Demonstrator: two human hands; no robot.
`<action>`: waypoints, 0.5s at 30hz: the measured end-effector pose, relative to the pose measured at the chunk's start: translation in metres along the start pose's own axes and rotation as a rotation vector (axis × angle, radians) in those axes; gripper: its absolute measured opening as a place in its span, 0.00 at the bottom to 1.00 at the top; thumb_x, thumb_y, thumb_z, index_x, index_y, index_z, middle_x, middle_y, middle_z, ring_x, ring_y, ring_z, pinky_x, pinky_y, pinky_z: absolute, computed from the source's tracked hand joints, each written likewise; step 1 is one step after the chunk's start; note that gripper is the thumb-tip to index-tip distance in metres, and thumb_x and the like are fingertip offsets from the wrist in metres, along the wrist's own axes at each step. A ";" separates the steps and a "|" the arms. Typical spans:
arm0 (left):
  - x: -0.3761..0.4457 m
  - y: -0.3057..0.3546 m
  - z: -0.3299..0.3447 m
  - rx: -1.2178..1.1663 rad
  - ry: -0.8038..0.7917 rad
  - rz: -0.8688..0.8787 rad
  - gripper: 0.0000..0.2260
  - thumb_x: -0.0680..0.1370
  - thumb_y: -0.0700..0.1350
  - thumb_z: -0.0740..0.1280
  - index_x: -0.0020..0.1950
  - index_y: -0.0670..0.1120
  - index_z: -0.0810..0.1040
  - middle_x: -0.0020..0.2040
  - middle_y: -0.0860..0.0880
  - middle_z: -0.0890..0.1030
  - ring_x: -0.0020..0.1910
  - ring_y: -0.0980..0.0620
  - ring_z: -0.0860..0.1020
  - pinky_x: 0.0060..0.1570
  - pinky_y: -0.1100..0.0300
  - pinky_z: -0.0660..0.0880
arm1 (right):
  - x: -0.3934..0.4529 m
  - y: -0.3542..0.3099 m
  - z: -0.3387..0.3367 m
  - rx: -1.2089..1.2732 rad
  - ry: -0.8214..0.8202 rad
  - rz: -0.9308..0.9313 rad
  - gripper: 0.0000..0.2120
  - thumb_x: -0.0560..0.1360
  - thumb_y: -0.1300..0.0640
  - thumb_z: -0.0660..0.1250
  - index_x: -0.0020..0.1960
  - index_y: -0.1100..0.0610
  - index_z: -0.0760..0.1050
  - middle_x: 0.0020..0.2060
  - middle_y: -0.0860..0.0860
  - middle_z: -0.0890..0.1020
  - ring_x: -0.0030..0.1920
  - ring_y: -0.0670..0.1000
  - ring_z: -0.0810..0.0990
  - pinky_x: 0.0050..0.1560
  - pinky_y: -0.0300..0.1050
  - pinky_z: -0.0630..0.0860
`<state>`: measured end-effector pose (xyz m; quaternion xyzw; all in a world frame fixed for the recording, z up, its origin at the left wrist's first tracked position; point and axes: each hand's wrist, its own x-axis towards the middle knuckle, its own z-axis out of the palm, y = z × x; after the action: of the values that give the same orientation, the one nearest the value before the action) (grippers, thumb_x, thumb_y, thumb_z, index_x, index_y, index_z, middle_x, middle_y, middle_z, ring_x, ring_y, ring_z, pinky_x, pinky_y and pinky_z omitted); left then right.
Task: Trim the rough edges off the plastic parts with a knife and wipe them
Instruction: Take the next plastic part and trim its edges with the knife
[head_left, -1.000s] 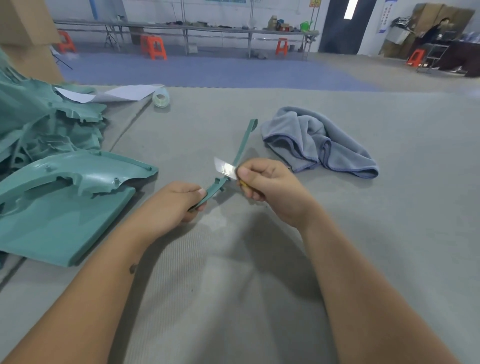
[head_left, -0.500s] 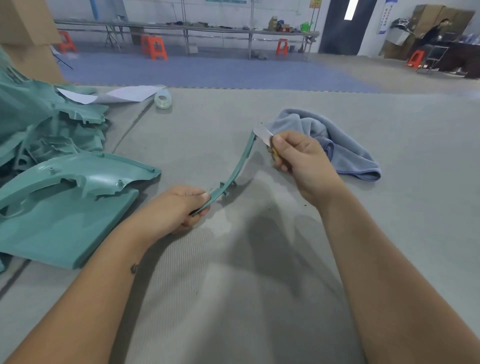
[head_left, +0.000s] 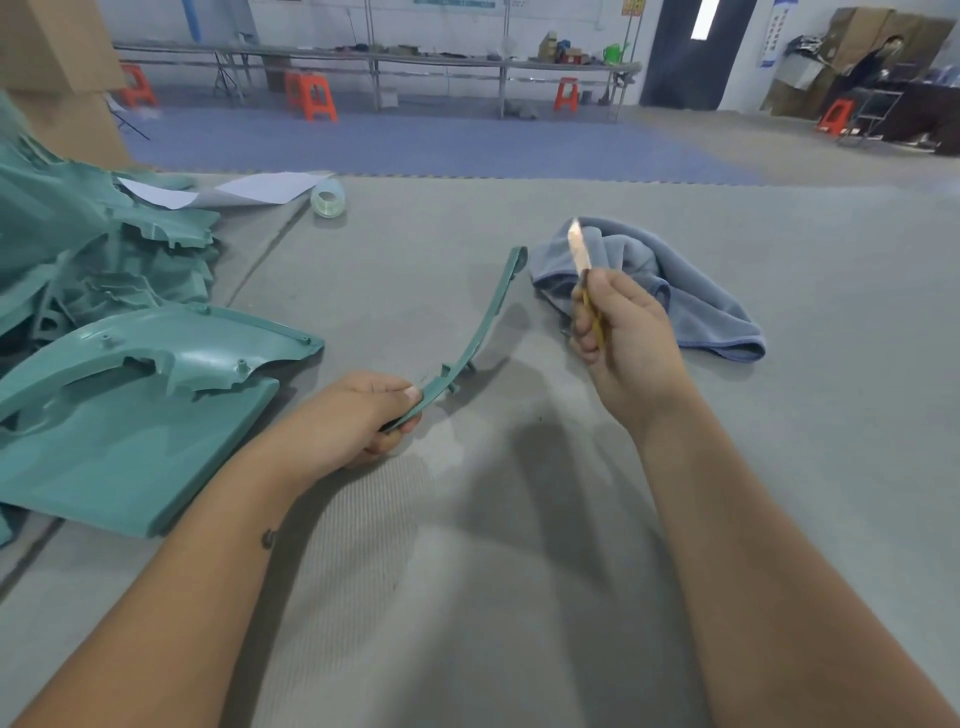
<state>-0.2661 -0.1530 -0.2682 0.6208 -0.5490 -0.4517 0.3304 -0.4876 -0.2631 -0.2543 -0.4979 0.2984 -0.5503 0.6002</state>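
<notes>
While the left hand (head_left: 363, 421) keeps its pinch on the near end of the curved teal strip (head_left: 480, 332), the right hand (head_left: 626, 338) has carried the knife (head_left: 579, 249) clear of it: a second ago the blade sat on the strip close to the left thumb, half a second ago it had reached the far tip, and now it points up, off to the strip's 3 o'clock and apart from it. In the head view, the only one, the right hand is closed round the knife's yellow handle. The strip arcs away toward 12 o'clock, its far end just beside the blue cloth (head_left: 675, 296). That reads as one full trimming stroke finished along this edge; wiping with the cloth, or another pass, likely follows. More teal parts (head_left: 130, 415) wait at 9 o'clock on the grey mat (head_left: 519, 597).
</notes>
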 end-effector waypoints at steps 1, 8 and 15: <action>-0.001 0.001 0.000 -0.005 0.001 -0.007 0.16 0.83 0.45 0.56 0.36 0.44 0.71 0.23 0.53 0.62 0.20 0.58 0.57 0.18 0.68 0.55 | -0.002 0.001 -0.001 -0.009 -0.089 0.008 0.15 0.81 0.56 0.60 0.37 0.53 0.77 0.26 0.48 0.72 0.27 0.45 0.65 0.29 0.35 0.61; -0.001 0.001 0.000 -0.029 0.015 0.000 0.17 0.83 0.45 0.56 0.36 0.44 0.71 0.23 0.52 0.63 0.20 0.58 0.57 0.18 0.68 0.55 | -0.014 0.014 0.022 -0.263 -0.478 0.051 0.10 0.76 0.54 0.64 0.37 0.54 0.77 0.26 0.48 0.73 0.28 0.45 0.65 0.28 0.34 0.61; -0.001 -0.003 -0.001 -0.032 0.021 0.030 0.16 0.83 0.47 0.57 0.36 0.45 0.71 0.23 0.53 0.62 0.21 0.57 0.57 0.19 0.68 0.56 | -0.011 0.015 0.034 -0.297 -0.424 -0.004 0.13 0.82 0.61 0.60 0.39 0.58 0.74 0.27 0.49 0.72 0.28 0.43 0.65 0.30 0.31 0.63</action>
<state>-0.2635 -0.1513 -0.2702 0.6120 -0.5474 -0.4489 0.3526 -0.4535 -0.2445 -0.2593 -0.6856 0.2424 -0.3848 0.5684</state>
